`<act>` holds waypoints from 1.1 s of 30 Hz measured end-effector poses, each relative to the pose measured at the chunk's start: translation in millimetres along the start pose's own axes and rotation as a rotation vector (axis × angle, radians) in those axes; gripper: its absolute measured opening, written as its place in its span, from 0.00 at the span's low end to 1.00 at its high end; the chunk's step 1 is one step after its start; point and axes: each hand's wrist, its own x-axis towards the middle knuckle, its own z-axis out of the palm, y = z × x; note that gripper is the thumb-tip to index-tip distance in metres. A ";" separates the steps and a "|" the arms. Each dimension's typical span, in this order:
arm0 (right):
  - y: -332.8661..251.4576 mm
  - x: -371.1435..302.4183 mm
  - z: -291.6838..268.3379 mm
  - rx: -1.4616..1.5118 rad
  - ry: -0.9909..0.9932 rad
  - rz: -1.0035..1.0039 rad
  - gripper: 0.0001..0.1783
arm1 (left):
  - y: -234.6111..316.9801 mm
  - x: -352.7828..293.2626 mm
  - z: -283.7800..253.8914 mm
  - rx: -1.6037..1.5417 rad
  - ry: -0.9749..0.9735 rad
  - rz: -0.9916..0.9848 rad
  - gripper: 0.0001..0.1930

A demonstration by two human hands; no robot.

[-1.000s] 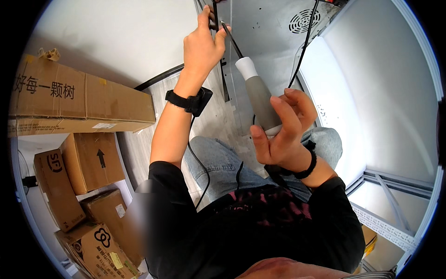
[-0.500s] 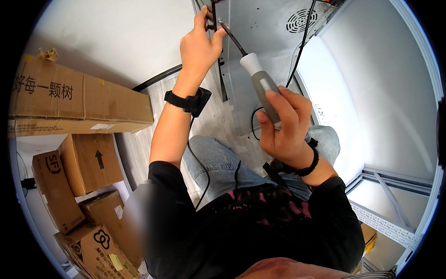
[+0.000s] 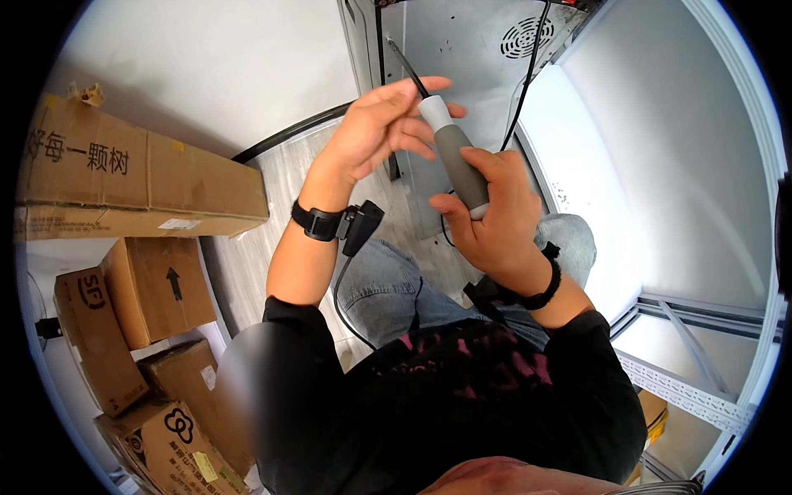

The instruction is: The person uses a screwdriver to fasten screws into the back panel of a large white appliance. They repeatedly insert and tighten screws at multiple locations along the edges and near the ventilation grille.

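Note:
A screwdriver (image 3: 459,157) with a thick grey handle, white collar and long dark shaft slants up and to the left. My right hand (image 3: 505,219) is wrapped round the lower part of its handle. Its tip meets the left edge of a grey metal panel (image 3: 462,49); a screw there is too small to make out. My left hand (image 3: 375,132) is beside the collar and shaft with its fingers spread, some of them passing behind the tool. Whether those fingers touch the shaft I cannot tell.
Round vent slots (image 3: 530,37) pierce the panel, and a black cable (image 3: 525,91) hangs before it. Cardboard boxes (image 3: 148,169) stand along the left. On the right are a white wall panel (image 3: 594,157) and a perforated metal rail (image 3: 676,384). My knees flank the panel's lower end.
My left hand has left the panel's edge and come down beside the screwdriver's collar, its fingers opening. The screwdriver and my right hand have shifted slightly left, with the tip still at the edge.

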 end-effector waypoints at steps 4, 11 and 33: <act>-4.8 -0.4 -1.7 0.082 0.006 0.061 0.28 | -5.3 2.4 7.3 -0.267 -0.117 -0.012 0.16; -6.7 -3.0 -13.9 -0.032 -0.068 0.085 0.26 | -8.6 7.7 -6.4 -0.159 -0.125 -0.021 0.16; -4.0 4.0 -13.5 0.039 -0.092 -0.002 0.15 | -11.5 -3.9 3.3 -0.241 -0.178 0.078 0.18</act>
